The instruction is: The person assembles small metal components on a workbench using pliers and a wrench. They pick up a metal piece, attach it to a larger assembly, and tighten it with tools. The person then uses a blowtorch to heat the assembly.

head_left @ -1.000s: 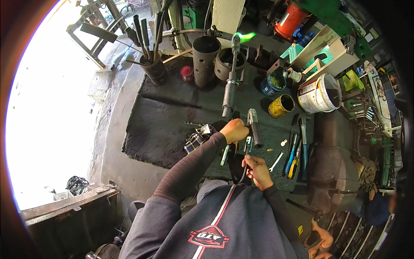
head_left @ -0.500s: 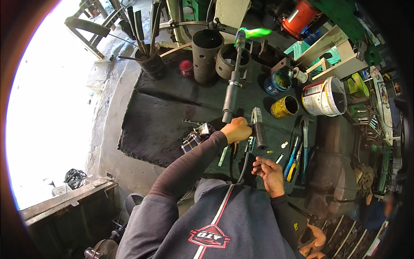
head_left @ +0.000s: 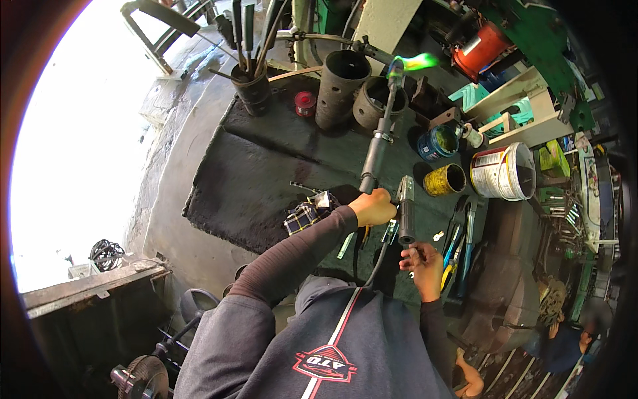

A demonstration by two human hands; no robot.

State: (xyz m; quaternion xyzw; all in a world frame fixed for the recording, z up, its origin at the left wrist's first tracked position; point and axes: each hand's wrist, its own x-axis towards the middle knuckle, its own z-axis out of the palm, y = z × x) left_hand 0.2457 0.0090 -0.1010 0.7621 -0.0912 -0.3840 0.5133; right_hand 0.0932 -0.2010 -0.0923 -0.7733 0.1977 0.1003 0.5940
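Observation:
My left hand (head_left: 375, 207) is closed round a tool beside its fingers, with a silver metal head and a dark tubular handle (head_left: 406, 223), like a welding electrode holder. The grip itself is partly hidden. Below, my right hand (head_left: 423, 266) has curled fingers pressed together near the lower end of that handle; what they hold cannot be made out. A torch (head_left: 375, 154) with a green-yellow flame at its tip slants up past the short pipe, its lower end close by my left hand. A black cable (head_left: 381, 263) runs from under the tool toward my body.
On the dark mat (head_left: 246, 173) stand a tall pipe (head_left: 335, 93), a short pipe (head_left: 369, 106), a red spool (head_left: 305, 104), a yellow can (head_left: 444, 180) and a white bucket (head_left: 495, 174). Pliers (head_left: 468, 239) lie at the right. Another person (head_left: 565, 342) is at lower right.
The view has shifted, so the bench things appear further right. My right hand has risen closer to the handle's lower end. My left hand keeps its grip.

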